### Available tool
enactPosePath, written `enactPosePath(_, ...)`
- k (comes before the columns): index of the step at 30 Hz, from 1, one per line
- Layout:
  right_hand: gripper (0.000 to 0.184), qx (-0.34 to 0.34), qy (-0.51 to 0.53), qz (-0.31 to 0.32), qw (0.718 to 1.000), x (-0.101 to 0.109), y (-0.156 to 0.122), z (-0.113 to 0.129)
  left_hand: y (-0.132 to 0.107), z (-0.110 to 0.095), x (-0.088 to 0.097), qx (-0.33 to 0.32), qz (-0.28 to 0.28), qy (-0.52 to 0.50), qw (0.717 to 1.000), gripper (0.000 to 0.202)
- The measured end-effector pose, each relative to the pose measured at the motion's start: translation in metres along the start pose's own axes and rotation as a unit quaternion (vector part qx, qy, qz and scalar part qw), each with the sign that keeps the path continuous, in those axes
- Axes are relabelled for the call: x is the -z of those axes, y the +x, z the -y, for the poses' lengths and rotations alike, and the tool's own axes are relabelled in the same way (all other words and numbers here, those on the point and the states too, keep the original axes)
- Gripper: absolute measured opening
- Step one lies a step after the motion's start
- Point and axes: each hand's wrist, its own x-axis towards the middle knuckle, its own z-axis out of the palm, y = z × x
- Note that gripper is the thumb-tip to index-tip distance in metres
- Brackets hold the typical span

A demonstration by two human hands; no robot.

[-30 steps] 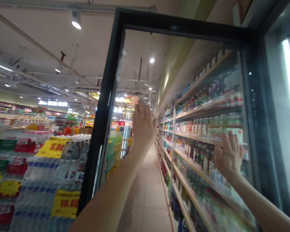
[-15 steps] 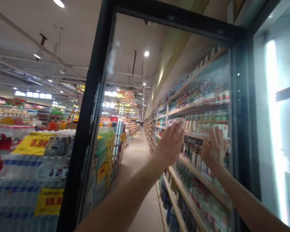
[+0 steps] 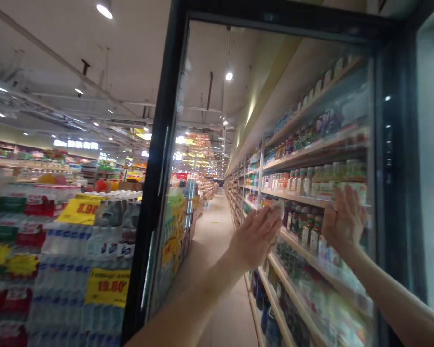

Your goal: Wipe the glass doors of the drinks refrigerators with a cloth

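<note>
One glass door (image 3: 163, 125), open. Left hand (image 3: 255, 236): fingers together over likely a pale cloth (image 3: 279, 210); lower, further right than a second ago, so another patch reached. Right hand (image 3: 345, 219) spread against it.

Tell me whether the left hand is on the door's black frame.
No, the left hand is raised in front of the glass pane, visibly apart from the black frame.
</note>
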Motion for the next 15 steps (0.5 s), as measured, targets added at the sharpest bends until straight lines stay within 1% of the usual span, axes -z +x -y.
enactPosePath(1, 0.055, -0.001, -0.004, 0.001, 1.000, 0.000, 0.000, 0.000, -0.005, 0.006, 0.001, 0.029, 0.003, 0.003, 1.000, 0.054)
enactPosePath(2, 0.055, -0.002, -0.007, 0.003, 1.000, 0.000, 0.000, 0.001, -0.009, 0.017, 0.003, 0.090, -0.003, 0.010, 0.996, 0.053)
enactPosePath(3, 0.055, -0.003, -0.009, 0.005, 1.000, 0.000, 0.000, 0.001, -0.014, 0.031, 0.007, 0.169, -0.016, 0.020, 0.985, 0.053)
enactPosePath(4, 0.055, -0.004, -0.011, 0.008, 1.000, 0.001, 0.000, 0.002, -0.018, 0.046, 0.011, 0.250, -0.043, 0.031, 0.967, 0.054)
enactPosePath(5, 0.055, -0.005, -0.013, 0.010, 1.000, 0.001, 0.000, 0.003, -0.022, 0.057, 0.014, 0.303, -0.066, 0.041, 0.950, 0.057)
enactPosePath(6, 0.056, -0.007, -0.016, 0.011, 1.000, 0.002, 0.000, 0.004, -0.027, 0.064, 0.016, 0.319, -0.081, 0.044, 0.943, 0.059)
enactPosePath(7, 0.056, -0.008, -0.019, 0.012, 1.000, 0.002, 0.001, 0.004, -0.031, 0.066, 0.017, 0.301, -0.084, 0.042, 0.949, 0.060)
enactPosePath(9, 0.057, -0.008, -0.025, 0.014, 1.000, 0.001, 0.001, 0.005, -0.042, 0.060, 0.016, 0.192, -0.056, 0.024, 0.980, 0.058)
enactPosePath(10, 0.057, -0.007, -0.027, 0.014, 1.000, 0.000, 0.001, 0.004, -0.046, 0.056, 0.014, 0.147, -0.041, 0.017, 0.988, 0.056)
enactPosePath(11, 0.057, -0.007, -0.028, 0.013, 1.000, -0.001, 0.001, 0.004, -0.050, 0.053, 0.011, 0.135, -0.033, 0.017, 0.990, 0.054)
enactPosePath(12, 0.058, -0.006, -0.028, 0.009, 1.000, -0.002, 0.001, 0.003, -0.052, 0.052, 0.009, 0.159, -0.037, 0.024, 0.986, 0.053)
enactPosePath(14, 0.060, -0.003, -0.029, -0.002, 1.000, -0.005, 0.000, 0.002, -0.053, 0.055, 0.005, 0.261, -0.072, 0.045, 0.961, 0.056)
enactPosePath(15, 0.060, -0.002, -0.029, -0.006, 1.000, -0.006, -0.001, 0.002, -0.052, 0.055, 0.002, 0.290, -0.088, 0.049, 0.952, 0.058)
